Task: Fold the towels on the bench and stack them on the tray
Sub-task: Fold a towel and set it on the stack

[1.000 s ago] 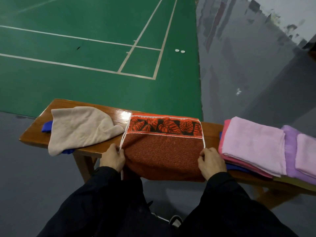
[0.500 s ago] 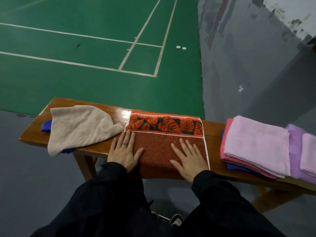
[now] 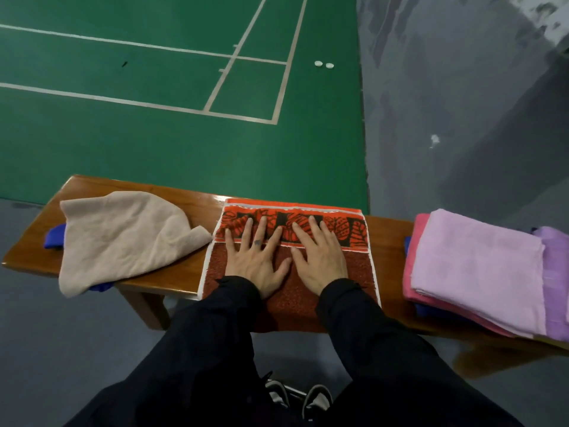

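both my hands flat on the rust-red towel (image 3: 289, 291), which lies mid bench (image 3: 191, 272) w/ its near edge hanging over the front. left hand (image 3: 257, 260) and right hand (image 3: 320, 260) side by side, thumbs nearly meeting, fingers straight and spread, tips reaching onto the orange leaf-pattern band (image 3: 354, 232) at the far edge. nothing pinched or gripped, just palms pressing down. my guess is i'm smoothing the fold flat so it holds before the next fold or the lift. towel's squared to the bench edge, prob so the layers line up. to the left, the beige towel (image 3: 123, 241) is a loose rumpled heap, not folded yet, lying on a blue cloth (image 3: 54, 240) that only pokes out at the far left and under its near corner, so can't tell its shape or if it's folded. to the right, well apart from my hands, the folded stack: pink towel (image 3: 480, 266) on top, a darker pink one (image 3: 412, 272) under it, a sliver of blue below, and a purple towel (image 3: 554, 272) cut off by the frame edge. the tray itself i can't make out, stack covers it and the right side is cropped. how many layers are under my palms is hidden too. sleeves cover both wrists.
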The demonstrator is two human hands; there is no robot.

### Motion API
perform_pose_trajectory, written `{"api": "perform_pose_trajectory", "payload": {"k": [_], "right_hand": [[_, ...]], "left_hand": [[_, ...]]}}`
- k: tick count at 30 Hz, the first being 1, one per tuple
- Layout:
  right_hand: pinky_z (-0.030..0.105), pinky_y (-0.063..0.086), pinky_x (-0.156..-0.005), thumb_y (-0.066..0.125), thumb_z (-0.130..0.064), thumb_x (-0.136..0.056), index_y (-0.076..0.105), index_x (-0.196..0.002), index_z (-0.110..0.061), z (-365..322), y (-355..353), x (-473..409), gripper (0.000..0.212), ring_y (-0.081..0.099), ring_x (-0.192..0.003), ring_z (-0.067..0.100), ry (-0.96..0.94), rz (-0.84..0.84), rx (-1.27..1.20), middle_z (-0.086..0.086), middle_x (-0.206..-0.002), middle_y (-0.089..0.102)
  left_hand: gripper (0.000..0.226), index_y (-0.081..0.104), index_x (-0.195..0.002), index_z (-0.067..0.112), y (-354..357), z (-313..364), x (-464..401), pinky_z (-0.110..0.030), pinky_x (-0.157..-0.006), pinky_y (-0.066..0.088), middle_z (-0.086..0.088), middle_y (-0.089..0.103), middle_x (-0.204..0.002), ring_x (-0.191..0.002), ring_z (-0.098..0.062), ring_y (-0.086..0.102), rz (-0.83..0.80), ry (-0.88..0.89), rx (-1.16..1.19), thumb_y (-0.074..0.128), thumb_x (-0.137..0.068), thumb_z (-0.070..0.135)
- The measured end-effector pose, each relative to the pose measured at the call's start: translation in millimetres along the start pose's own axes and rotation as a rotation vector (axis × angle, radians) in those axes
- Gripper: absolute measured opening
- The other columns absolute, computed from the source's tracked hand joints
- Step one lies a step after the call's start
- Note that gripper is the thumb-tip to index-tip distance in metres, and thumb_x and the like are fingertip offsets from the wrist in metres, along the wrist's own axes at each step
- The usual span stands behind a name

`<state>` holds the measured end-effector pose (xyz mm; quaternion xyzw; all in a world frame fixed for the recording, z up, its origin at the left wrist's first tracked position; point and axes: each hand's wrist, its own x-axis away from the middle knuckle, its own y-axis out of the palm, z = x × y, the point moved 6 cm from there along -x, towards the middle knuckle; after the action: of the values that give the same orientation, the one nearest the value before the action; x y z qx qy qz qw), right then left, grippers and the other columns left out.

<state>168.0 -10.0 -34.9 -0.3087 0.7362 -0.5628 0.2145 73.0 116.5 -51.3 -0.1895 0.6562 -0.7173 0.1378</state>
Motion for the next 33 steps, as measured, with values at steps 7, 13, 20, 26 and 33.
{"api": "perform_pose_trajectory", "payload": {"k": [7,13,20,26,33], "right_hand": [[0.047,-0.001,-0.128,0.019,-0.064,-0.102,0.009,-0.164,-0.035,36.0,3.2,-0.9,0.069,-0.003,-0.159,0.024,0.142,-0.026,0.135,0.003,-0.173,0.001],[0.052,0.02,-0.125,0.031,-0.046,-0.1,0.04,-0.154,-0.028,45.9,-19.7,-38.1,0.058,0.025,-0.153,0.031,0.102,0.018,0.067,0.007,-0.165,0.034],[0.046,0.048,-0.103,0.062,-0.036,-0.087,0.041,-0.152,-0.022,89.1,-53.0,-70.1,0.069,0.055,-0.123,0.04,0.248,-0.277,0.043,0.015,-0.131,0.059],[0.04,0.048,-0.094,0.072,-0.037,-0.083,0.064,-0.113,-0.028,86.2,-59.5,-61.0,0.032,0.052,-0.114,0.027,0.121,-0.347,0.085,0.002,-0.119,0.053],[0.032,0.049,-0.069,0.077,-0.026,-0.081,0.062,-0.103,-0.02,67.6,-78.2,-50.3,0.027,0.067,-0.087,0.026,0.149,-0.424,-0.191,0.002,-0.094,0.07]], "left_hand": [[0.102,-0.005,-0.161,0.037,-2.5,-46.0,-10.2,-0.065,-0.118,0.0,0.003,-0.013,-0.17,-0.156,-0.018,-0.015,-0.065,-0.197,0.06,0.002,-0.078,0.095],[0.074,0.023,-0.159,0.03,-21.1,-43.8,-29.4,-0.065,-0.119,-0.006,-0.007,0.011,-0.17,-0.157,-0.028,-0.005,0.014,-0.112,0.034,0.02,-0.097,0.069],[0.079,0.036,-0.15,0.025,-52.2,-67.1,-92.8,-0.054,-0.112,0.03,-0.006,0.044,-0.154,-0.14,-0.035,0.038,-0.252,-0.093,0.032,0.061,-0.081,0.052],[0.041,0.062,-0.117,0.021,-59.2,-56.4,-91.0,-0.042,-0.098,0.04,-0.009,0.061,-0.124,-0.12,-0.033,0.052,-0.247,0.102,-0.11,0.065,-0.083,0.046],[0.026,0.062,-0.104,0.015,-88.8,-60.3,-70.1,-0.03,-0.073,0.044,-0.005,0.068,-0.096,-0.093,-0.03,0.065,-0.201,0.165,0.377,0.077,-0.084,0.021]]}}
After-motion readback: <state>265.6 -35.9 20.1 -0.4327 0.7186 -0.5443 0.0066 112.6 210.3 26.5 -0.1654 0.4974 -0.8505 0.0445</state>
